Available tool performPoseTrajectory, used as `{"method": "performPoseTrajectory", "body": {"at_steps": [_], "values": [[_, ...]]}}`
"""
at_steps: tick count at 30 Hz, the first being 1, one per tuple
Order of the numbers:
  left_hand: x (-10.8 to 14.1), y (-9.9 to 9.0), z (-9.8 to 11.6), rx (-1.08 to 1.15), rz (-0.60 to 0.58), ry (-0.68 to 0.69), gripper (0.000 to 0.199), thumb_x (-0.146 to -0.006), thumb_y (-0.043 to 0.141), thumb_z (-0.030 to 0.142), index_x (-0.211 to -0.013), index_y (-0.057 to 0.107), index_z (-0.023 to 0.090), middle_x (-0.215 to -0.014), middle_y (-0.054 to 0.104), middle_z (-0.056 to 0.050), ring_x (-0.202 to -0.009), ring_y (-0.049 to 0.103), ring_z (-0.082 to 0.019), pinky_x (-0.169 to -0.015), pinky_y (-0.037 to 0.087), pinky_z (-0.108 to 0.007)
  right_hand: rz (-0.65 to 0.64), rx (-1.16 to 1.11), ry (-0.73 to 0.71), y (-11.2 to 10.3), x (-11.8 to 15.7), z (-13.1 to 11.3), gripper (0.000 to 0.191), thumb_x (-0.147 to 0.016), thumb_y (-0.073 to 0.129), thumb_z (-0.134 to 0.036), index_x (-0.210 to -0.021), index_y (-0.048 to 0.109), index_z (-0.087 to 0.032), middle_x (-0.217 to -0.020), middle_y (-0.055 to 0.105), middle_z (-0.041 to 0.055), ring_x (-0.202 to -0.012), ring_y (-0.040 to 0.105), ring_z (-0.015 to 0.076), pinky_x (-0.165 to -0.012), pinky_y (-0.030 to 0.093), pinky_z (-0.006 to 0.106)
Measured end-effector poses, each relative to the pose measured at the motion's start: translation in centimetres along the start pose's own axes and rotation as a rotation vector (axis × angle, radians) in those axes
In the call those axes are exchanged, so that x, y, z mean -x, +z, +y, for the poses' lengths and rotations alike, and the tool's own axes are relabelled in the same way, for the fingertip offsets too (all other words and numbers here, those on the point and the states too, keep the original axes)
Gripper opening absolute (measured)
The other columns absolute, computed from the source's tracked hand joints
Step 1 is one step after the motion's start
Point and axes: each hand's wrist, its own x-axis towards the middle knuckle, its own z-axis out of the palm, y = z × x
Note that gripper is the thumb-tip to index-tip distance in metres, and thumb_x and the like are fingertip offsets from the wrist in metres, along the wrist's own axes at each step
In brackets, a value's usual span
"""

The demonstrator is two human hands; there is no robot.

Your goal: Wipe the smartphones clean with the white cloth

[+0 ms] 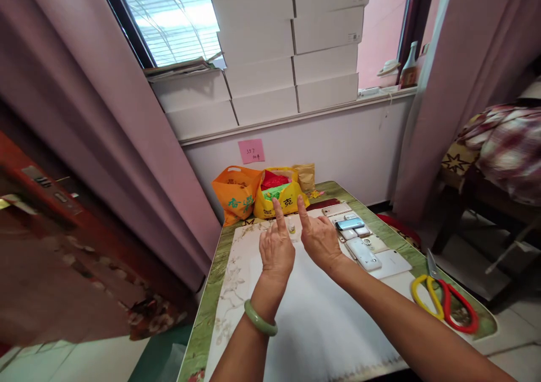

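Both hands are raised over the white sheet (321, 320) on the table, index fingers pointing up and forward. My left hand (276, 247) has its other fingers curled in; a green bangle (260, 319) circles that wrist. Close to its right, my right hand (321, 241) has the same shape, the other fingers folded. I see nothing held in either hand, though the palms face away. Between the hands, farther back, stands a small bottle with a yellowish part (291, 227). Beyond the fingertips sit a yellow bag (279, 204) with red and green packets inside and an orange bag (236, 193).
Right of my hands lie several phones, including a white one (363, 254), and a white tablet (393, 262). Scissors with red and yellow handles (448, 303) rest near the table's right edge. A brown pouch (306, 177) stands at the back. A person in a plaid shirt (507, 140) sits at right.
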Motion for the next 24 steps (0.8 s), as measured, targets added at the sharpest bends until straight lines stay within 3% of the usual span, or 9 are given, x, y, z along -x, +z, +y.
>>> {"method": "performPoseTrajectory", "body": {"at_steps": [7,15,20,24], "values": [[1.1,1.3,0.2,-0.097,-0.106,0.035,0.093,-0.076,0.046,-0.004,-0.154,-0.002,0.012,-0.082,0.07,-0.006,-0.074,0.064,-0.02,-0.077,0.047,-0.032,0.035,0.115,0.031,1.7,1.1,0.9,0.088,-0.082,0.041,0.002,-0.153,-0.01,-0.011,-0.069,0.068,0.0005,-0.061,0.06,0.0177,-0.077,0.04,0.032],[2.0,2.0,0.3,-0.037,-0.125,0.036,0.095,-0.076,0.045,-0.003,-0.151,-0.011,0.007,-0.086,0.071,-0.008,-0.077,0.065,-0.021,-0.078,0.045,-0.034,-0.019,0.075,0.036,2.2,2.0,0.8,0.088,-0.085,0.04,0.001,-0.153,-0.014,-0.013,-0.074,0.069,0.0007,-0.067,0.062,0.0182,-0.086,0.036,0.035],[4.4,3.1,0.0,0.171,-0.176,-0.01,0.084,-0.086,0.048,0.014,-0.153,-0.002,0.011,-0.091,0.07,-0.008,-0.081,0.065,-0.022,-0.075,0.045,-0.033,-0.192,-0.056,0.069,2.2,3.9,0.9,0.083,-0.09,0.054,-0.022,-0.155,0.004,-0.017,-0.093,0.07,0.0071,-0.085,0.063,0.0223,-0.079,0.04,0.033],[9.4,6.9,-1.3,0.428,-0.361,-0.128,0.064,-0.09,0.045,0.026,-0.149,0.022,0.016,-0.085,0.067,-0.002,-0.077,0.065,-0.019,-0.067,0.044,-0.028,-0.417,-0.244,0.186,5.0,8.4,2.0,0.064,-0.092,0.054,-0.033,-0.149,0.027,-0.02,-0.102,0.07,0.0064,-0.089,0.065,0.0203,-0.069,0.04,0.028]]}}
